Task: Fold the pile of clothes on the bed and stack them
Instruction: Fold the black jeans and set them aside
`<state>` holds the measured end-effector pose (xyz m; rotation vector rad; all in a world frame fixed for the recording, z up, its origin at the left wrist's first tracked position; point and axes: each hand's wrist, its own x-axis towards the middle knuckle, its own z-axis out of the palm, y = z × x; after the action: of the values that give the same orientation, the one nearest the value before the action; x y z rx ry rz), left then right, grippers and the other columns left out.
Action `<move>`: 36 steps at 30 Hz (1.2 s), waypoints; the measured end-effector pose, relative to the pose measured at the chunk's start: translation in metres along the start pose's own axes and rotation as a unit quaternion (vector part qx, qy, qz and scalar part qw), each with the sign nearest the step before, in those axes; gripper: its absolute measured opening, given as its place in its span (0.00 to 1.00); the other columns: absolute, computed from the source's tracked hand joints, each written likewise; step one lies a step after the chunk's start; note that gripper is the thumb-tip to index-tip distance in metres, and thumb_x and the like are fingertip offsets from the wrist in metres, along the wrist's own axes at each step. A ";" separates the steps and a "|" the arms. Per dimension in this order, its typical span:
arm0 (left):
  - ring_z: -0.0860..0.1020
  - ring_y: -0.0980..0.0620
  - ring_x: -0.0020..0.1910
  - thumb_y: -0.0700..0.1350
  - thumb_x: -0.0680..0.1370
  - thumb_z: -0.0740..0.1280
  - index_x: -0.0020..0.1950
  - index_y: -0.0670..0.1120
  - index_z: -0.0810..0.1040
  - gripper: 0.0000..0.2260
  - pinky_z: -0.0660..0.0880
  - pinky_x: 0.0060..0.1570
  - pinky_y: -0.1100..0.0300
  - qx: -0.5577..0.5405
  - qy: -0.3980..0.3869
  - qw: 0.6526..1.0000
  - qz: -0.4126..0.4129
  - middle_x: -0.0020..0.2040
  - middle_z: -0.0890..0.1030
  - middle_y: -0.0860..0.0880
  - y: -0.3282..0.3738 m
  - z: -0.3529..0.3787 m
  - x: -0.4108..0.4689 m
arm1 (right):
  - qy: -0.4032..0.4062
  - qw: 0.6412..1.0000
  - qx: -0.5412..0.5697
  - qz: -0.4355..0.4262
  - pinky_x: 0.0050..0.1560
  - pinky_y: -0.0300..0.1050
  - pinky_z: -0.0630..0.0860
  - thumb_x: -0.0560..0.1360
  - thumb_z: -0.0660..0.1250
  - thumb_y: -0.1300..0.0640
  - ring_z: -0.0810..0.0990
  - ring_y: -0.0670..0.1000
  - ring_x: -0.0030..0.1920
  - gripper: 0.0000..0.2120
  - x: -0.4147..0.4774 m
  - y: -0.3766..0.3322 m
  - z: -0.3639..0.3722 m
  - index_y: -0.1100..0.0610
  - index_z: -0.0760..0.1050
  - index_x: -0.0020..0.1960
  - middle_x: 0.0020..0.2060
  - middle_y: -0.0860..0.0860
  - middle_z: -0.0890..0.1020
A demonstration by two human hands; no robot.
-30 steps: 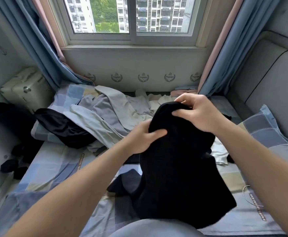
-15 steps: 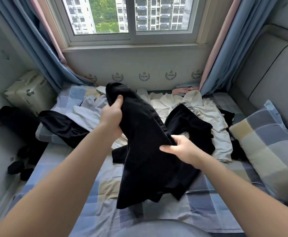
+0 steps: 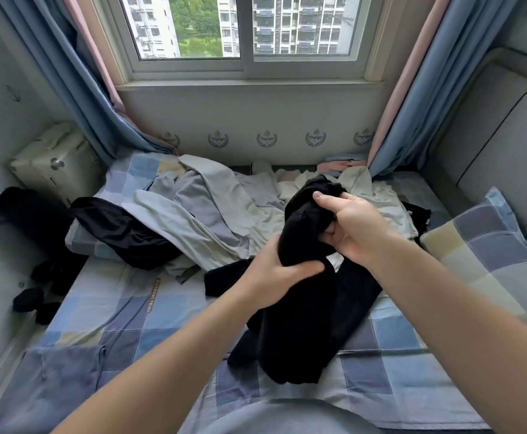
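Item 1: black garment (image 3: 303, 324), bunched, at frame centre, its upper part lifted clear of the bed (image 3: 115, 311) and its lower part trailing onto the checked sheet toward 6 o'clock. Item 2: left hand (image 3: 274, 277), fingers clenched round the garment's middle. Item 3: right hand (image 3: 350, 227), at 1 o'clock of the left, thumb and curled fingers gripping the garment's top end. Item 4: pile of clothes (image 3: 212, 220), unfolded grey pieces, at 10 o'clock of the hands, with 1 dark garment (image 3: 124, 236) draped at 9 o'clock and white pieces (image 3: 384, 202) at 1 o'clock. Item 5: checked pillow (image 3: 490, 255), at the bed's 3 o'clock edge. Item 6: window (image 3: 240, 29), at 12 o'clock, with blue curtains (image 3: 428, 95) on both sides.
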<state>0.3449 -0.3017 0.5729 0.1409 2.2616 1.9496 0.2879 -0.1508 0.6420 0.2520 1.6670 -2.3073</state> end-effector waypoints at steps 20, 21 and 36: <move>0.85 0.46 0.51 0.48 0.82 0.65 0.60 0.45 0.82 0.11 0.80 0.53 0.52 -0.293 0.107 0.940 -0.140 0.55 0.86 0.44 0.028 -0.085 0.019 | -0.061 0.798 -0.546 -0.248 0.76 0.53 0.50 0.70 0.78 0.48 0.48 0.48 0.80 0.48 0.004 0.031 -0.057 0.35 0.50 0.79 0.79 0.40 0.52; 0.85 0.47 0.50 0.48 0.81 0.66 0.60 0.44 0.82 0.11 0.80 0.55 0.53 -0.294 0.113 0.939 -0.139 0.55 0.85 0.43 0.028 -0.089 0.020 | -0.048 0.772 -0.581 -0.253 0.75 0.55 0.47 0.69 0.78 0.47 0.44 0.48 0.80 0.50 0.006 0.035 -0.055 0.35 0.48 0.79 0.79 0.39 0.49; 0.83 0.49 0.47 0.48 0.82 0.66 0.48 0.48 0.84 0.09 0.76 0.48 0.57 -0.036 0.123 0.980 -0.150 0.45 0.86 0.48 0.009 -0.113 0.017 | -0.158 0.879 -0.394 -0.219 0.42 0.36 0.73 0.80 0.67 0.64 0.79 0.42 0.38 0.08 0.003 -0.005 -0.033 0.52 0.76 0.45 0.34 0.42 0.82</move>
<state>0.3080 -0.4076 0.5967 -0.4468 2.1884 1.9706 0.2827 -0.1180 0.6348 -0.6956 2.4558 -1.5582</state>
